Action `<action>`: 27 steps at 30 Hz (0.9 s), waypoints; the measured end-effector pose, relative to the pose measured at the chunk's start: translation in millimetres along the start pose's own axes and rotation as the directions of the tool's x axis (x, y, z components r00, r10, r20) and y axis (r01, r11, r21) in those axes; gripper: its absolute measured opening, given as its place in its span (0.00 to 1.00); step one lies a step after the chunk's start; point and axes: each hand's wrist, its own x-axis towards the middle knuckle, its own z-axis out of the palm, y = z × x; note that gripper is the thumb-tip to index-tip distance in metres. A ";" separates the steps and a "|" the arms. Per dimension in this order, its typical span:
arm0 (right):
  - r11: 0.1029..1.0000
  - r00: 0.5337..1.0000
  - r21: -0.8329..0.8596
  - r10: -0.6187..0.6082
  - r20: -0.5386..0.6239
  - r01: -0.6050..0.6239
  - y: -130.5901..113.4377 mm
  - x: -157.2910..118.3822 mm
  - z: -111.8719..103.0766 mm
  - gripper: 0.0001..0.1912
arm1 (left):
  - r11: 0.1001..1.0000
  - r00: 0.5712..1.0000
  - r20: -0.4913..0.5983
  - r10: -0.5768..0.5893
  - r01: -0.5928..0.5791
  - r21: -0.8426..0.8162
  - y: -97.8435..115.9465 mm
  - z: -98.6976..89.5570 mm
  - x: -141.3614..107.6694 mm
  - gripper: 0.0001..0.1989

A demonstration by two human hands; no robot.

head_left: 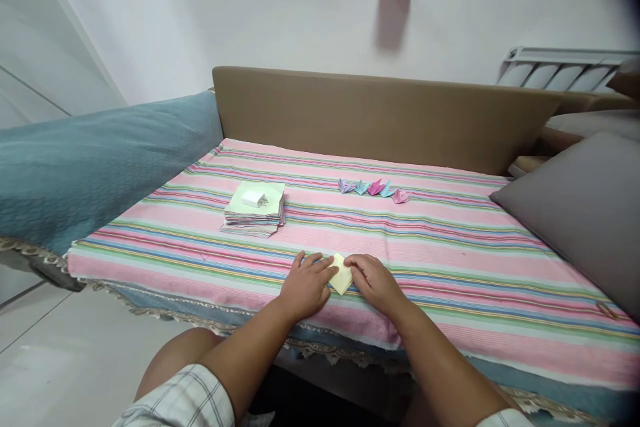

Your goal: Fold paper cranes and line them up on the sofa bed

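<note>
A small pale yellow folded paper (341, 275) lies on the striped cloth between my hands, one corner pointing toward me. My left hand (307, 283) rests beside it with fingers spread, its fingertips touching the paper's left edge. At the right edge, my right hand (373, 279) has its thumb and fingers drawn together on the paper. Farther back sits a stack of square papers (255, 217) with a white plug adapter (254, 198) on top. To its right several folded paper cranes (376, 187) in purple, blue and pink stand in a row.
The striped cloth (440, 260) covers the seat, with a brown backrest (370, 113) behind. A blue-covered armrest (115, 153) bounds the left and a grey cushion (585, 207) the right. A small brown object (607, 310) lies near the right edge.
</note>
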 end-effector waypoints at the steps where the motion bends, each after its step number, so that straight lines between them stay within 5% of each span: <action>1: 1.000 0.999 -0.017 0.008 0.032 -0.008 -1.3 0.3 0.9 0.12 | 1.000 1.000 0.001 -0.001 0.001 -0.001 0.0 -0.2 0.1 0.23; 21: 0.974 0.981 -0.204 0.133 0.139 -0.103 -0.3 6.0 17.2 0.20 | 0.990 0.994 -0.061 -0.093 0.086 -0.113 -7.4 0.1 2.3 0.30; 27: 0.963 0.979 -0.248 0.146 0.142 -0.107 -2.0 6.4 18.2 0.21 | 0.995 0.996 -0.056 -0.076 0.072 -0.072 -8.1 2.8 1.9 0.24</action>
